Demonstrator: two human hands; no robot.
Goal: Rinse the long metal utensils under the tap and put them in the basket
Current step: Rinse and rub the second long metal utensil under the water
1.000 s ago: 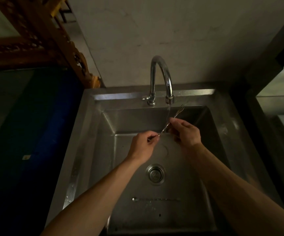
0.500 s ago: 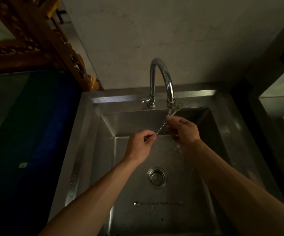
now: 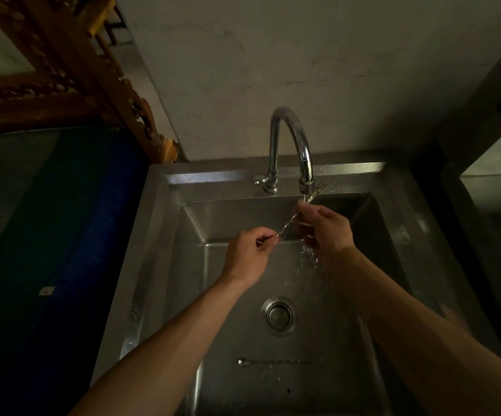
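One fork (image 3: 318, 190) is held slantwise over the sink (image 3: 399, 235), its tines up and to the right, just beside the mouth of the tap (image 3: 291, 136). Its thin handle runs down and left across the gap between the two hands. The left hand (image 3: 249, 253) pinches the low end of the handle between thumb and curled fingers. The right hand (image 3: 327, 229) has its fingers curled round the upper part of the handle, just below the tines. Water (image 3: 306, 259) from the tap falls past the right hand, breaks into splashes beneath it and drops into the basin.

A second long utensil (image 3: 279, 362) lies flat on the sink floor near the front wall, crosswise, with a small round end at the left; what kind it is cannot be told in the dim light. It is well apart from both hands. So two metal utensils are visible: one in the hands, one on the sink floor.

One round drain (image 3: 279, 316) sits in the middle of the floor, between the hands and the lying utensil. The single tap is a curved chrome spout with one small lever at its base. Left of the sink is a dark blue surface (image 3: 72, 235), and above that a carved wooden frame (image 3: 63, 70). To the right stands a metal counter (image 3: 495, 163). A pale wall (image 3: 303, 55) rises behind the sink.
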